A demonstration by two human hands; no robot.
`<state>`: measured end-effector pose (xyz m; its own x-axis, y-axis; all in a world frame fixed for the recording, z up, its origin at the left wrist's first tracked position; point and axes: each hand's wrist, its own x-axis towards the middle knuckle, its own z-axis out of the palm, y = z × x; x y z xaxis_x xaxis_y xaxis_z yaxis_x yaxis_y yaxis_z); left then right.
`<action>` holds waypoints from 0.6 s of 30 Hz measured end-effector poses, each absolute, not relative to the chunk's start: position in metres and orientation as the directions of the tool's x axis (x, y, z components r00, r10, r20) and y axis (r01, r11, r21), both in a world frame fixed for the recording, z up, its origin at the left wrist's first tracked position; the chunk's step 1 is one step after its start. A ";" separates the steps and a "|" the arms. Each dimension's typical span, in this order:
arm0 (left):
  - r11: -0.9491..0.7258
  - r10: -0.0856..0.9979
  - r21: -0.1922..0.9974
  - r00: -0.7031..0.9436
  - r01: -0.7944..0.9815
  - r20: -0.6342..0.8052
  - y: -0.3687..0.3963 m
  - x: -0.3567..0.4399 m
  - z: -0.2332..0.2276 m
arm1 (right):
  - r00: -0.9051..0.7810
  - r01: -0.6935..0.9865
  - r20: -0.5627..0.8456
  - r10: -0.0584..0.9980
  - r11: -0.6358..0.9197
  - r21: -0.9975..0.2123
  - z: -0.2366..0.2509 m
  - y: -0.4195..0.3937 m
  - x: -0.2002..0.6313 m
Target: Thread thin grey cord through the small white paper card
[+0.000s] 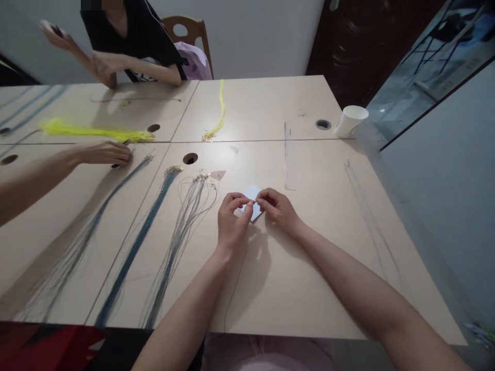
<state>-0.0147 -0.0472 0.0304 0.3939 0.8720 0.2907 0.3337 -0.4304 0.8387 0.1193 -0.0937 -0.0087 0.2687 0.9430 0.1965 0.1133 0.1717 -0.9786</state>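
Over a small pale card [253,192] on the table, my left hand [235,219] and my right hand [280,210] meet fingertip to fingertip. Both are closed in a pinch. A thin dark cord [235,283] runs down from my left hand toward the table's front edge. Whatever sits between the fingertips is too small to make out. Left of my hands lies a loose bundle of grey cords [181,226] with gold-coloured ends, beside a small brownish paper scrap [218,175].
Further left are a blue cord bundle [143,237] and another grey one [96,221]. A co-worker's hand [106,153] is near yellow cords [96,129]. Another person [127,46] sits opposite. On the right are a clear ruler [286,154], a paper cup [351,121] and thin cords [367,211].
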 end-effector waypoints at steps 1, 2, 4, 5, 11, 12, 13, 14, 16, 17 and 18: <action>-0.439 0.870 0.832 0.391 0.338 0.300 -0.048 -0.015 0.031 | 0.270 0.100 0.195 0.943 0.174 -0.980 -0.009 -0.093 0.119; -0.450 0.867 0.824 0.390 0.343 0.311 -0.048 -0.015 0.031 | 0.271 0.088 0.194 0.943 0.177 -0.980 -0.009 -0.093 0.120; -0.482 0.854 0.804 0.392 0.349 0.341 -0.049 -0.015 0.031 | 0.273 0.069 0.194 0.942 0.182 -0.981 -0.008 -0.093 0.120; -0.501 0.845 0.793 0.393 0.347 0.362 -0.049 -0.015 0.031 | 0.274 0.063 0.193 0.942 0.182 -0.981 -0.008 -0.093 0.120; -0.592 0.797 0.736 0.376 0.330 0.473 -0.050 -0.014 0.028 | 0.273 0.063 0.179 0.945 0.169 -0.984 -0.008 -0.094 0.119; -0.599 0.793 0.726 0.373 0.337 0.481 -0.050 -0.014 0.027 | 0.272 0.063 0.180 0.945 0.169 -0.984 -0.008 -0.094 0.119; -0.605 0.791 0.717 0.371 0.347 0.487 -0.050 -0.014 0.027 | 0.269 0.062 0.181 0.946 0.170 -0.983 -0.007 -0.094 0.119; -0.610 0.788 0.708 0.370 0.356 0.492 -0.050 -0.014 0.026 | 0.268 0.061 0.182 0.946 0.172 -0.983 -0.007 -0.094 0.119; -0.621 0.781 0.691 0.372 0.370 0.502 -0.050 -0.014 0.026 | 0.268 0.058 0.184 0.946 0.175 -0.983 -0.007 -0.094 0.120; -0.625 0.778 0.684 0.373 0.375 0.506 -0.050 -0.014 0.026 | 0.268 0.057 0.184 0.946 0.175 -0.983 -0.007 -0.094 0.120; -0.629 0.775 0.678 0.373 0.379 0.510 -0.050 -0.014 0.026 | 0.268 0.058 0.184 0.946 0.175 -0.983 -0.007 -0.094 0.120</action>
